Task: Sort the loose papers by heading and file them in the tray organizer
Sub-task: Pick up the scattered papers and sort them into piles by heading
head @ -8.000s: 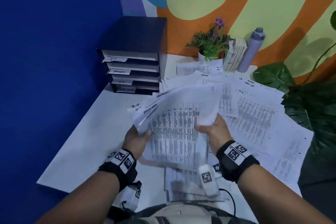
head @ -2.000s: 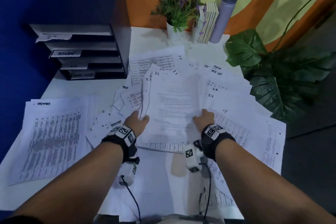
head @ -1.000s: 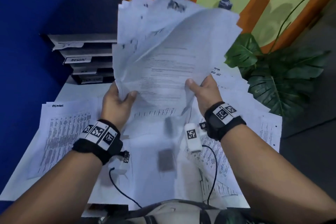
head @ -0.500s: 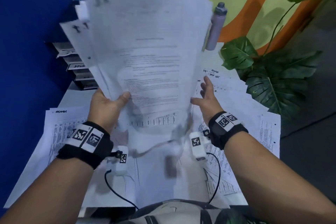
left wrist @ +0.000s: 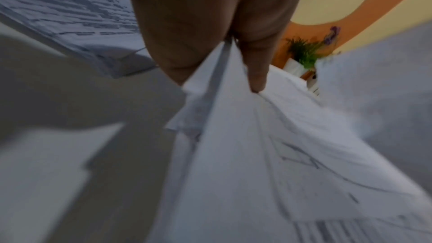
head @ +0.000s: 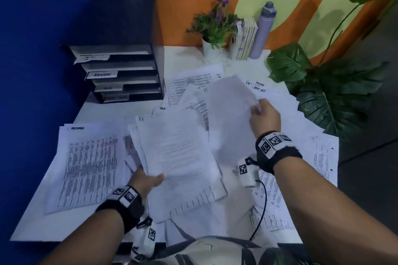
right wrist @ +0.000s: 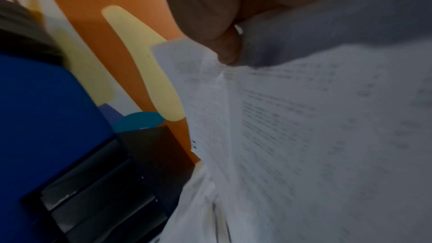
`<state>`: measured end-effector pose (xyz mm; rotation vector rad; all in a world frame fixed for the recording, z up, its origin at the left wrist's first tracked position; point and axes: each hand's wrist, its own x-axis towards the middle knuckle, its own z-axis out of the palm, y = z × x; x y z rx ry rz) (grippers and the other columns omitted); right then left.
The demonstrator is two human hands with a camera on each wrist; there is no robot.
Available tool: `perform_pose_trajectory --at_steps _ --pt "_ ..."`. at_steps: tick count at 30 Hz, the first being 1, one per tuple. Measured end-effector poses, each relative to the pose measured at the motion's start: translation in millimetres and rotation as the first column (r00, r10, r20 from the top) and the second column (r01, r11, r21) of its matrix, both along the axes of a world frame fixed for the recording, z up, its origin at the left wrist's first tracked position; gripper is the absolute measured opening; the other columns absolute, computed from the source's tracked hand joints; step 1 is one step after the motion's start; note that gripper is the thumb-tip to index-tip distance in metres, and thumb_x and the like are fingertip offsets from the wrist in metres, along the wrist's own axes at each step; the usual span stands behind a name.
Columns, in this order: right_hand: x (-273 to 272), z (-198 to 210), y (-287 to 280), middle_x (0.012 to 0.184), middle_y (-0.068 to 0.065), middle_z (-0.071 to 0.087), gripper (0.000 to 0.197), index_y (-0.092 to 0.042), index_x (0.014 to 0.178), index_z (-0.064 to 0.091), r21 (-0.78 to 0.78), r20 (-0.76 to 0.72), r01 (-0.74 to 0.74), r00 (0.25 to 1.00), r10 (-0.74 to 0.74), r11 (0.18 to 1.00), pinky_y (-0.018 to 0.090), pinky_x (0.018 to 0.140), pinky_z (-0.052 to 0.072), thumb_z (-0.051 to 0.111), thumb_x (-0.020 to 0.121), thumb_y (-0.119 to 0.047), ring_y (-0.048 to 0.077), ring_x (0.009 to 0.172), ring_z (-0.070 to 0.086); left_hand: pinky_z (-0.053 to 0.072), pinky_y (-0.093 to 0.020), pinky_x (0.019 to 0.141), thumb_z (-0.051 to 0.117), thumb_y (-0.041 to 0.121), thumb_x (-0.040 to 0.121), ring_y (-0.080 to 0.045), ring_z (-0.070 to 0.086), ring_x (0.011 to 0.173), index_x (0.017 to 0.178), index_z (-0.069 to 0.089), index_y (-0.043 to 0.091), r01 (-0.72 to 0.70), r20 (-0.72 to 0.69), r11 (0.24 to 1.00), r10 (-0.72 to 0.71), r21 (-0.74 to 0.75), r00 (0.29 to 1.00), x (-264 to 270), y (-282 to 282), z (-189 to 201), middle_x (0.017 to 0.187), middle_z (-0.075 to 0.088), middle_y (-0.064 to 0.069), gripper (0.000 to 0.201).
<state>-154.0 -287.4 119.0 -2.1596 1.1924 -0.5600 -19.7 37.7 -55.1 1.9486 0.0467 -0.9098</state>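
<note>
My left hand [head: 150,179] grips the near corner of a stack of papers [head: 176,150], held low and tilted over the desk. In the left wrist view the thumb and fingers [left wrist: 254,73] pinch that stack [left wrist: 257,154]. Farther right, my right hand [head: 259,109] pinches the edge of a single sheet [head: 228,109] that is lifted off the pile; the right wrist view shows the fingertips [right wrist: 228,51] closed on this sheet [right wrist: 315,117]. The black tray organizer [head: 120,71] with labelled trays stands at the back left. A pile headed ADMIN [head: 90,163] lies flat at the left.
Loose printed sheets [head: 301,157] cover the white desk [head: 120,112] from the middle to the right edge. A potted plant [head: 215,28], books [head: 245,38] and a lilac bottle [head: 261,30] stand at the back. Big green leaves [head: 327,97] overhang the right side. A blue wall runs along the left.
The stack, held up high half a second ago, has come down toward the desk in my left hand. My right hand, then open beside it, now pinches one sheet drawn off to the right.
</note>
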Motion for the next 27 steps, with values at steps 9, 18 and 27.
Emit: perform_pose_trajectory --at_steps 9,18,27 --pt "29.5 26.9 2.9 0.119 0.014 0.06 0.025 -0.007 0.12 0.055 0.09 0.187 -0.148 0.974 0.13 0.985 0.034 0.097 0.043 0.05 0.096 -0.013 0.031 0.112 0.056 0.046 -0.052 0.102 0.069 0.027 0.088 -0.028 0.058 0.115 0.133 0.046 0.026 -0.113 0.025 0.991 0.115 -0.071 0.993 -8.9 -6.9 45.8 0.133 0.058 -0.005 0.051" --pt "23.1 -86.4 71.7 0.096 0.007 0.059 0.014 -0.02 0.095 0.055 0.393 -0.153 -0.263 0.926 0.345 0.881 0.019 0.07 0.038 0.044 0.097 -0.01 0.024 0.093 0.055 0.038 -0.05 0.11 0.062 0.073 0.074 -0.027 0.046 0.132 0.144 0.037 0.032 -0.075 0.087 0.997 0.072 0.028 0.994 -14.7 -18.9 60.9 0.143 0.047 0.008 0.085" --pt "4.4 -81.5 68.7 0.134 0.009 0.052 0.049 -0.014 0.14 0.044 0.497 -0.308 -0.321 0.803 0.509 0.807 0.023 0.084 0.047 0.051 0.092 -0.006 0.02 0.11 0.055 0.051 -0.052 0.095 0.067 0.011 0.088 -0.034 0.063 0.106 0.119 0.058 0.014 -0.4 0.168 0.916 0.396 -0.013 0.903 5.0 -1.3 50.0 0.112 0.066 -0.009 0.032"
